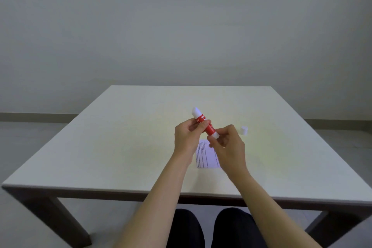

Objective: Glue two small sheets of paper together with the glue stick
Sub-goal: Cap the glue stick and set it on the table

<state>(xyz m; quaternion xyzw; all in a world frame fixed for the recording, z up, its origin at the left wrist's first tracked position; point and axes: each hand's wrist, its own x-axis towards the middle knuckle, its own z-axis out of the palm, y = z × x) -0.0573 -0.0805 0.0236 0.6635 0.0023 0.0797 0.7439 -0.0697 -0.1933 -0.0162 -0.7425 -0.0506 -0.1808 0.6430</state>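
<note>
I hold a red and white glue stick (205, 124) above the table with both hands, tilted so its white glue tip points up and to the left. My left hand (186, 137) pinches the red barrel near the middle. My right hand (228, 143) grips the white base end with its fingertips. The white cap (243, 130) lies on the table just right of my right hand. A small sheet of paper (206, 155) with printed text along its left side lies flat below my hands, partly hidden by my right wrist. I cannot see a second sheet apart from it.
The pale table (120, 147) has a dark frame and legs; its near edge runs just past my forearms. My dark-clothed knees (211, 227) are under the edge. A plain wall stands behind the table's far edge.
</note>
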